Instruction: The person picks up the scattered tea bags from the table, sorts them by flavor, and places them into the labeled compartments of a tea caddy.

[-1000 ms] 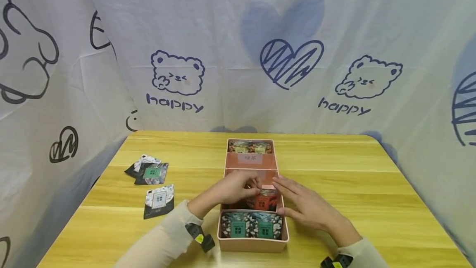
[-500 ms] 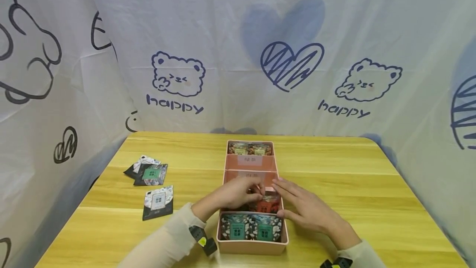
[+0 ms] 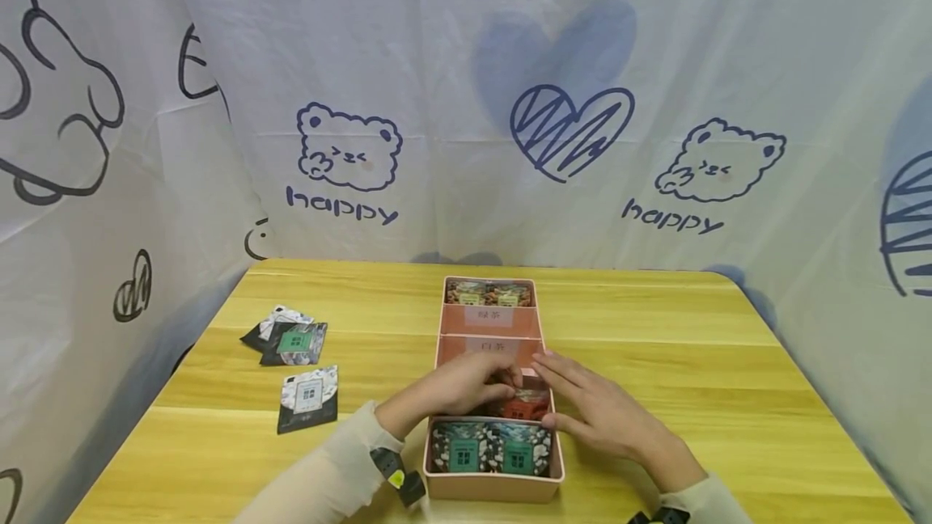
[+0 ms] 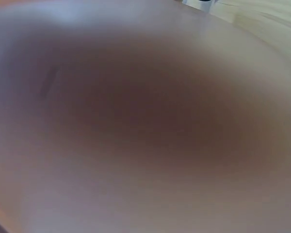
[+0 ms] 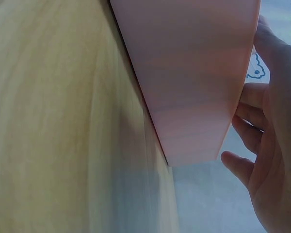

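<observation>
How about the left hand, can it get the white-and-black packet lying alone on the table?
Probably yes, if it lets go first: the left hand seems to pinch a red packet in the box. Nothing covers the lone packet on the table, and the way looks free.

Pinched at its upper edge by my left hand [image 3: 469,383], a red sachet [image 3: 529,407] sits partly hidden in a long, open-topped pink box [image 3: 495,489], just behind its front compartment; my right hand [image 3: 610,412] touches the box's right side.
</observation>
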`<state>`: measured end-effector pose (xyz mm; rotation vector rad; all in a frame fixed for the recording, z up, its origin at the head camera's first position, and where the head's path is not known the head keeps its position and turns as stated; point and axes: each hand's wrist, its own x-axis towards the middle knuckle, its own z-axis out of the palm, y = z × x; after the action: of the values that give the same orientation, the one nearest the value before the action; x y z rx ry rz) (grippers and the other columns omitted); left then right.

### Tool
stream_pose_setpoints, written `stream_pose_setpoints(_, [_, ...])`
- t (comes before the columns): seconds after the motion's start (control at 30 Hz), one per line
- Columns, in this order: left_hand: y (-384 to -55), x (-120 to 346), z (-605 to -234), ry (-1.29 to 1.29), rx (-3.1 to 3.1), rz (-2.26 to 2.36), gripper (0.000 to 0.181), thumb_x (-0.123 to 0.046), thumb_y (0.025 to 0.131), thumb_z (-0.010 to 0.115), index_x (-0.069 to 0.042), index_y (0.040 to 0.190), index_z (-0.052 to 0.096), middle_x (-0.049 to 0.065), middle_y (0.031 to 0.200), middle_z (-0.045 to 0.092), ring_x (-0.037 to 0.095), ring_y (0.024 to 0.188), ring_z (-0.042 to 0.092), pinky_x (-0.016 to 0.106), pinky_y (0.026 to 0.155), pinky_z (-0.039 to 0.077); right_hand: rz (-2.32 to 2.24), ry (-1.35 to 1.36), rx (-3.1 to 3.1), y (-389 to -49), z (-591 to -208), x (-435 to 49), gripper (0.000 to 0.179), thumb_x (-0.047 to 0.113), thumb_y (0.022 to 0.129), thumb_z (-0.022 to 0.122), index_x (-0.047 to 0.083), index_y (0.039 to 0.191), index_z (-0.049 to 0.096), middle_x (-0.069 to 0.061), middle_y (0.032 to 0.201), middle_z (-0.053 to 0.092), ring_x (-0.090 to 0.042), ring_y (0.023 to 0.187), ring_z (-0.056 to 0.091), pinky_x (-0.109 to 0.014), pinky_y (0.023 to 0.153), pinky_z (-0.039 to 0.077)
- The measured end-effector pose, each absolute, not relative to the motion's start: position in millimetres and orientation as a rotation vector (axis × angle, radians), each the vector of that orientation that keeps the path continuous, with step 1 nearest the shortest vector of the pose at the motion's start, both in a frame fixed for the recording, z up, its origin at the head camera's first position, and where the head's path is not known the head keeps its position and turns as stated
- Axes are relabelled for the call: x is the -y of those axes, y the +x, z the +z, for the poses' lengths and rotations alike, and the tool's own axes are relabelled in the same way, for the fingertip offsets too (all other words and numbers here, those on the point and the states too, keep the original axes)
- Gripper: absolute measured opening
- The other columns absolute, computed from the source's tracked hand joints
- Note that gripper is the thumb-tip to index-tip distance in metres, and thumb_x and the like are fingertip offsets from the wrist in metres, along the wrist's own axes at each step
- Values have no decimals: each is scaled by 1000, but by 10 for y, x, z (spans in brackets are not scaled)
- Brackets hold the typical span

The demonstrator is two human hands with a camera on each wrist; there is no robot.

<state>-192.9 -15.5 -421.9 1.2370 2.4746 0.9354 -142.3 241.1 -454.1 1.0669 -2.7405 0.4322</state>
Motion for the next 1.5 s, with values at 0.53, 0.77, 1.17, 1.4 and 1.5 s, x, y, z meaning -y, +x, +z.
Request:
stream_pose_setpoints(0.53, [-1939, 402, -4036, 1169, -2448, 1133, 18, -12, 95, 66, -7, 112, 68, -5, 97, 69, 4, 90, 64, 22, 81, 52, 422, 1077, 2737, -1420, -4549, -2408, 71, 48, 96, 57, 16, 154, 33, -5, 158, 30, -26, 141, 33, -48, 107, 35])
stream_pose_setpoints(0.77, [-1947, 593, -4004, 1122, -2474, 1201, 22, -14, 96, 65, -6, 116, 68, -3, 98, 69, 8, 88, 65, 24, 75, 53, 409, 1090, 2750, -1422, -4542, -2405, 71, 47, 97, 57, 15, 155, 31, -6, 158, 29, -26, 141, 31, -47, 109, 33])
stream_pose_setpoints(1.17, [-2002, 1066, -4121, 1022, -2643, 1192, 23, -21, 97, 64, -8, 116, 67, -4, 103, 68, 12, 92, 63, 33, 82, 52, 407, 1100, 2725, -1430, -4552, -2416, 72, 47, 96, 58, 12, 153, 34, -7, 157, 30, -25, 141, 32, -46, 109, 34])
stream_pose_setpoints(1.4, [-2010, 1346, -4180, 906, -2726, 1154, 21, -23, 96, 66, -14, 115, 67, -4, 102, 67, 12, 92, 62, 36, 83, 52, 406, 1099, 2724, -1430, -4550, -2417, 72, 46, 96, 59, 12, 153, 34, -7, 158, 30, -26, 141, 32, -47, 108, 35])
stream_pose_setpoints(1.5, [-2003, 1465, -4191, 870, -2739, 1162, 22, -22, 95, 67, -14, 115, 67, 2, 106, 68, 16, 96, 62, 40, 85, 52, 412, 1105, 2712, -1429, -4549, -2417, 72, 46, 95, 59, 12, 153, 34, -7, 157, 31, -26, 141, 33, -46, 107, 36])
